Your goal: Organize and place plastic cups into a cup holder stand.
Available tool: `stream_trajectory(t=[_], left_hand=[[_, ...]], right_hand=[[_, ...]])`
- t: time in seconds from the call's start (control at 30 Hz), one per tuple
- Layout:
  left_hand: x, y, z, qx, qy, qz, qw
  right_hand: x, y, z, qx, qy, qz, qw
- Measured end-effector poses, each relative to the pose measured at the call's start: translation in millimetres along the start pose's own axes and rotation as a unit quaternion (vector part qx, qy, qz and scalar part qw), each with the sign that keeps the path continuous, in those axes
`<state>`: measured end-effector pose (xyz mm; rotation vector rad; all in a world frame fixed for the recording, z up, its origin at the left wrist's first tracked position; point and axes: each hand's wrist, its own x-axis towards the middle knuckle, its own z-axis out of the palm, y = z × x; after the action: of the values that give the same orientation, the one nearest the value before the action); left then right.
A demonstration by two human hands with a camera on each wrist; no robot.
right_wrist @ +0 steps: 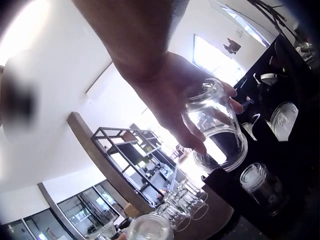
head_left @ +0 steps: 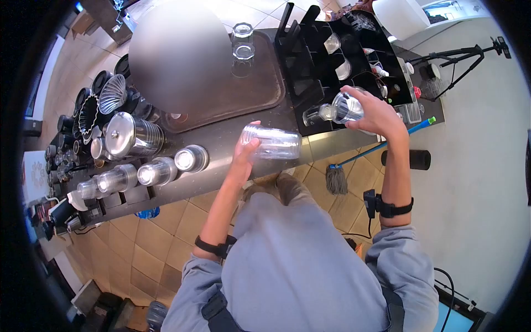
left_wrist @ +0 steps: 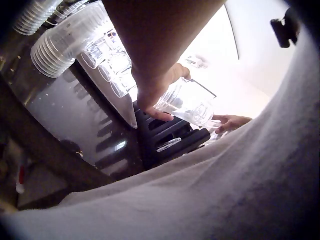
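Observation:
My left hand (head_left: 243,157) grips a stack of clear plastic cups (head_left: 272,143) lying sideways over the counter's front edge. In the left wrist view the same hand (left_wrist: 157,92) has its fingers round the clear stack (left_wrist: 187,106). My right hand (head_left: 379,115) holds a clear glass jar (head_left: 348,108) above the black organizer's near corner. The right wrist view shows the thumb and fingers of that hand (right_wrist: 175,95) on either side of the jar (right_wrist: 215,127). Below it, a smaller clear jar (right_wrist: 261,185) is in the black organizer (right_wrist: 215,185).
A brown tray (head_left: 243,105) with upturned glasses (head_left: 243,50) lies behind the left hand. Cup stacks (head_left: 157,171) and a steel canister (head_left: 130,135) stand on the left of the counter. A mop (head_left: 336,180) leans at the right, and a tripod (head_left: 467,55) stands beyond.

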<state>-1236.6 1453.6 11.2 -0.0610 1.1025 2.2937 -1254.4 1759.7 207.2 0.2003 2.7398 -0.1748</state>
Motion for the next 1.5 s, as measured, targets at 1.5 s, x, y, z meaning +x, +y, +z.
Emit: stream_trajectory(t=[1.5], left_hand=[[6.4, -2.6, 23.1, 0.053, -0.161, -0.044, 0.985]], right_hand=[[-71.2, -36.4, 58.6, 0.297, -0.142, -0.141, 0.934]])
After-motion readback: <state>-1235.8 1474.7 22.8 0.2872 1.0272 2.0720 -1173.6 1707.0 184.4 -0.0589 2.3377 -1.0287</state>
